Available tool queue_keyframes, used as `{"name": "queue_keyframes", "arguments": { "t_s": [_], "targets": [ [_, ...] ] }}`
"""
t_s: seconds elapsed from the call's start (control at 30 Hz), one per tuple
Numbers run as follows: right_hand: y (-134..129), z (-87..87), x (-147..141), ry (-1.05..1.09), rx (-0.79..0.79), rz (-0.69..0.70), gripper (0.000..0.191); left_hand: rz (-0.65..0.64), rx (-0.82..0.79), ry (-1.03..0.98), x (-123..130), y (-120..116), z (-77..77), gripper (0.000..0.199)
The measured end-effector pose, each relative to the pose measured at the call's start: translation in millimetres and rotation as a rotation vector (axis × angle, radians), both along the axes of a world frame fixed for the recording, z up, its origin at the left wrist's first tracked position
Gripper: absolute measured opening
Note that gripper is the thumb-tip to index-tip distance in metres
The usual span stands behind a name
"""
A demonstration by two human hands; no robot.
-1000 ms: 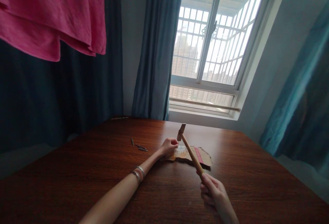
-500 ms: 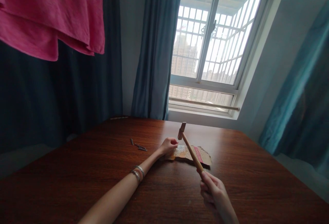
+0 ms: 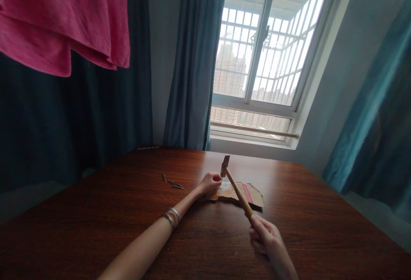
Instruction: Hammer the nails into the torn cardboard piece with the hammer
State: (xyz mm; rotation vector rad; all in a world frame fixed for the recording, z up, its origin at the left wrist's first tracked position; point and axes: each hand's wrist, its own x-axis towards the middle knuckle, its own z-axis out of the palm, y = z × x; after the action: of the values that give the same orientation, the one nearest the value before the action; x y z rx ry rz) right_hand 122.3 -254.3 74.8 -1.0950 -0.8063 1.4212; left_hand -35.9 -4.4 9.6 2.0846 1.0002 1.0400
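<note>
My right hand (image 3: 267,236) is wrapped around the wooden handle of a hammer (image 3: 238,192). The hammer's metal head is over my left fingertips, very close to them. My left hand (image 3: 210,182) rests at the left end of a torn piece of cardboard (image 3: 256,196), its thumb and finger pinched on a thin nail, of which only a little shows under the hammer head. The cardboard lies flat on the table and has a speckled, coloured surface with a pink band. Part of it is hidden behind the handle and my left hand.
Several small dark metal pieces, nail-like (image 3: 175,184), lie left of my left hand on the brown wooden table (image 3: 205,245). A pink cloth (image 3: 93,23) hangs at upper left. Blue curtains (image 3: 189,66) and a barred window (image 3: 257,66) stand behind the table.
The hammer head has come down slightly and a little to the left, closer to the nail. My left hand keeps its pinch at the cardboard. The loose metal pieces lie as before.
</note>
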Motion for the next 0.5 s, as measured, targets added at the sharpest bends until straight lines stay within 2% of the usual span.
{"name": "queue_keyframes", "arguments": {
  "t_s": [0.17, 0.3, 0.4, 0.5],
  "targets": [
    [1.1, 0.0, 0.8, 0.013, 0.005, -0.01, 0.047, -0.01, -0.019, -0.015, -0.5, 1.2, -1.9, 0.014],
    [-1.6, -8.6, 7.0, 0.037, -0.002, -0.06, 0.045, -0.016, -0.038, -0.022, -1.0, 3.8, -4.9, 0.016],
    [-5.8, -18.5, 16.9, 0.02, -0.01, -0.21, 0.046, -0.012, -0.042, -0.021, -1.0, 5.2, -7.1, 0.017],
    [-9.8, -28.4, 33.2, -0.131, -0.013, -0.453, 0.053, 0.007, -0.029, 0.002, -1.2, 5.5, -8.0, 0.019]
  ]
}}
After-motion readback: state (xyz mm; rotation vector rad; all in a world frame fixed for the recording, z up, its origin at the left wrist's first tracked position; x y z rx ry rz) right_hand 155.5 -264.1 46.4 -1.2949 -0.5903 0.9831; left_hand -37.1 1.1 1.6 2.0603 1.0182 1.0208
